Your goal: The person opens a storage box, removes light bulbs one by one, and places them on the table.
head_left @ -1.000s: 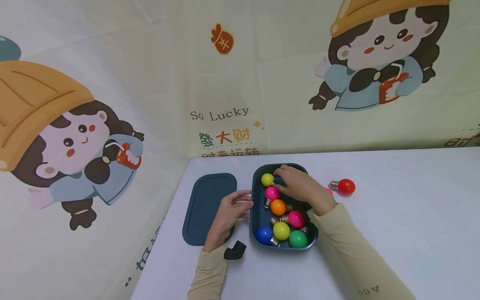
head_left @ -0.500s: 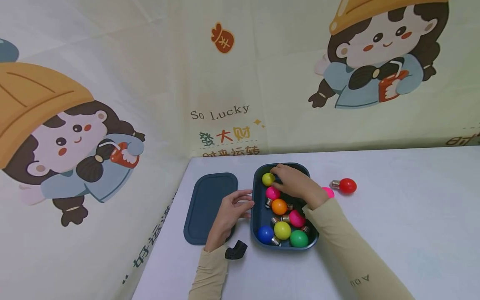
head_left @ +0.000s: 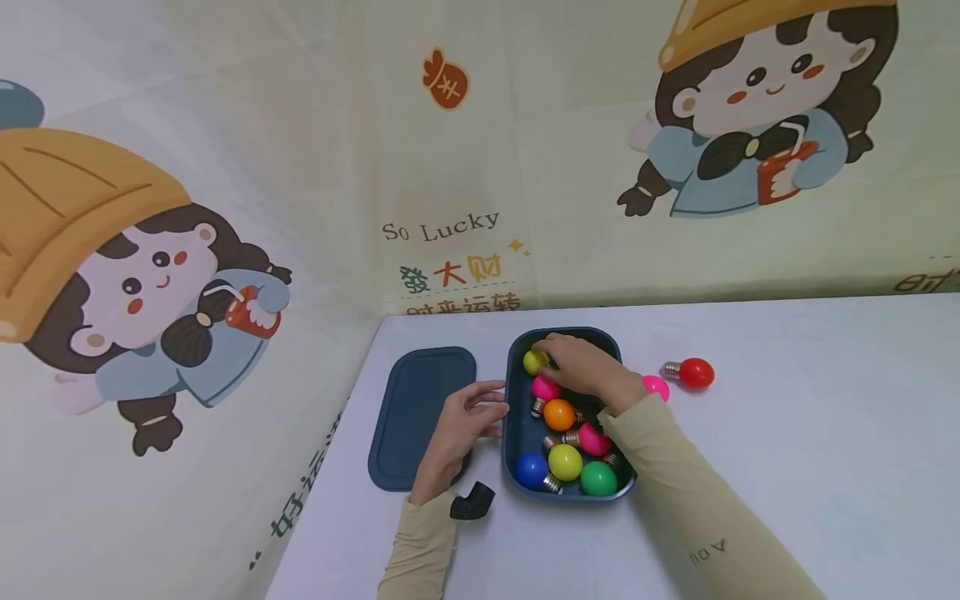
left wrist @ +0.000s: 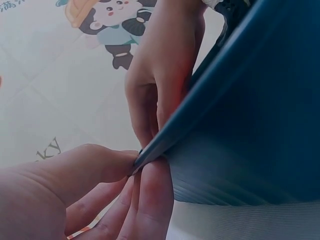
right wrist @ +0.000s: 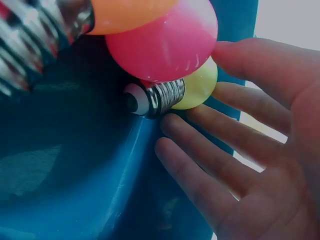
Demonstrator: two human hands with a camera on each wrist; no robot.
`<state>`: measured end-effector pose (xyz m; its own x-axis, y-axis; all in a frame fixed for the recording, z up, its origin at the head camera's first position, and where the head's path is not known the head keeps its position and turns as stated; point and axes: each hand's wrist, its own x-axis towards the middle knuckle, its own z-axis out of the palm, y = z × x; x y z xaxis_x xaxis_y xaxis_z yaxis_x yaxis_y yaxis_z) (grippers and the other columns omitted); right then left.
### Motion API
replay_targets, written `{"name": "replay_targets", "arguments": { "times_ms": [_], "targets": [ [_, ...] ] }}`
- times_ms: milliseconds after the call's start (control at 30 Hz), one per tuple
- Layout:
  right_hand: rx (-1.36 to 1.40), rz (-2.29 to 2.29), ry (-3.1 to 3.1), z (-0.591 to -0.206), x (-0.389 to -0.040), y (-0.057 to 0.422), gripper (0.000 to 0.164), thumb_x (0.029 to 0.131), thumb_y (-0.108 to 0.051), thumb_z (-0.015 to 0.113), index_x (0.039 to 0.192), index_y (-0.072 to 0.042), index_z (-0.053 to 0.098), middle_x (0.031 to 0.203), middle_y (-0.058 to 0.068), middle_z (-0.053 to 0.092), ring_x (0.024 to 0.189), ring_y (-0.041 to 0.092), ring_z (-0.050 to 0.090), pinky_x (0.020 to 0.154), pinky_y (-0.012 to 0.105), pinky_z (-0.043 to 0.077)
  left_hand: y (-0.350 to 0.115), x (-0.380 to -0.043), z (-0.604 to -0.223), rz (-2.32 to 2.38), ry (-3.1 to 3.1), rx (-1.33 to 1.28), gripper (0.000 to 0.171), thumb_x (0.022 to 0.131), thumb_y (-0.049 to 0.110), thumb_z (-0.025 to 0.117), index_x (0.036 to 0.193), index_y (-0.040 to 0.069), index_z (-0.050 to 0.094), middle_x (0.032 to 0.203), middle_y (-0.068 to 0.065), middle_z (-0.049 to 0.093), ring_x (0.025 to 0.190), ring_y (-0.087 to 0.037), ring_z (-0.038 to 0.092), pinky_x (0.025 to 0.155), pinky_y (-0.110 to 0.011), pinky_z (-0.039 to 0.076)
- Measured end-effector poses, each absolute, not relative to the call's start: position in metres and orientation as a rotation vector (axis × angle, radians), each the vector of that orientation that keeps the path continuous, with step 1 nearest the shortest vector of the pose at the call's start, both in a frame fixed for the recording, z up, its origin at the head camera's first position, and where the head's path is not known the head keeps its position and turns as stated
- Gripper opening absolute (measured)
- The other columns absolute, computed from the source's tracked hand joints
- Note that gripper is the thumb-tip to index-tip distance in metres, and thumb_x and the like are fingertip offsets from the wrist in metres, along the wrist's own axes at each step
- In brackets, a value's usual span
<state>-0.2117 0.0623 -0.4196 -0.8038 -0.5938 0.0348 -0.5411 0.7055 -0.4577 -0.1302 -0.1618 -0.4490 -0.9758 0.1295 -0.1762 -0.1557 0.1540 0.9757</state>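
A dark blue plastic box (head_left: 527, 437) holds several coloured light bulbs. Its left rim is pinched between the thumb and fingers of my left hand (head_left: 461, 421), as the left wrist view shows. Over the box's far end is my right hand (head_left: 588, 367), its fingers spread and nearly straight beside a yellow bulb (head_left: 533, 362). Fingertips touch that bulb in the right wrist view. A pink bulb (head_left: 545, 388) lies close to the thumb. Nearer me in the box are an orange bulb (head_left: 558, 414), another pink bulb (head_left: 592, 440), a second yellow bulb (head_left: 565, 462), a blue bulb (head_left: 531, 471) and a green bulb (head_left: 599, 479).
A flat dark blue lid (head_left: 412, 417) lies left of the box. On the white table (head_left: 817, 433) to the right, a red bulb (head_left: 696, 373) lies near a loose pink bulb (head_left: 657, 387), partly hidden by my right arm. A printed cloth (head_left: 585, 258) hangs behind.
My right hand has shifted slightly left, toward the yellow bulb at the far end, and now covers its metal base. More of the loose pink bulb shows. My left hand has stayed put.
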Motion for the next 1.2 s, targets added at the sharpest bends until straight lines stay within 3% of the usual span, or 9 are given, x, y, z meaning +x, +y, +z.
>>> {"name": "replay_targets", "arguments": {
  "times_ms": [300,1200],
  "targets": [
    [-0.943,-0.67,2.793,-0.4191,-0.2157,0.0574,0.037,0.096,-0.016,0.065,0.129,0.0,0.061,0.115,0.016,0.065,0.1,0.029,0.062,0.099,0.045,0.052,-0.1637,-0.1307,-0.45,1.904,2.225,-0.015,0.042,0.092,0.018,0.071,0.132,0.008,0.062,0.12,-0.017,0.064,0.087,-0.017,0.068,0.073,-0.032,0.061],
    [-0.912,-0.748,2.777,-0.4183,-0.2141,0.0607,0.034,0.096,-0.015,0.066,0.126,0.0,0.059,0.114,0.014,0.065,0.099,0.027,0.062,0.097,0.044,0.052,-0.1626,-0.1317,-0.4504,1.908,2.214,-0.029,0.041,0.091,0.016,0.072,0.13,0.009,0.062,0.118,-0.016,0.065,0.084,-0.016,0.068,0.072,-0.029,0.06]
  ]
}}
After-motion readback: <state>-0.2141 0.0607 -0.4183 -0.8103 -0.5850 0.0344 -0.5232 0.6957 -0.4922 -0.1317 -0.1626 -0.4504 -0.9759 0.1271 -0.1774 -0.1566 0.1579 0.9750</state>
